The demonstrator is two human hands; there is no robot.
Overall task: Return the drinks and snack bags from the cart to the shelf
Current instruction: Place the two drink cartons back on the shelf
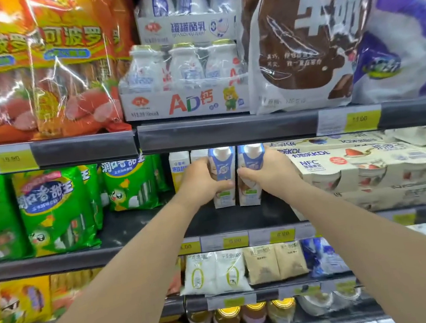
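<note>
Head view: green snack bags (56, 209) stand left on the middle shelf (134, 227), boxed yogurt cups (365, 169) right. Between them your left hand (198, 184) and right hand (271, 173) each wrap one upright drink carton (222, 171), side by side on the shelf.

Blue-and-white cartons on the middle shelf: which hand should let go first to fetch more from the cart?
Either, marginally the left. Left hand and right hand each grip one carton, both upright on the shelf.

Two blue-and-white cartons (222, 177) at frame centre, two hands (199, 182), three bottle multipacks stacked above, four green bags (54, 209) left.
</note>
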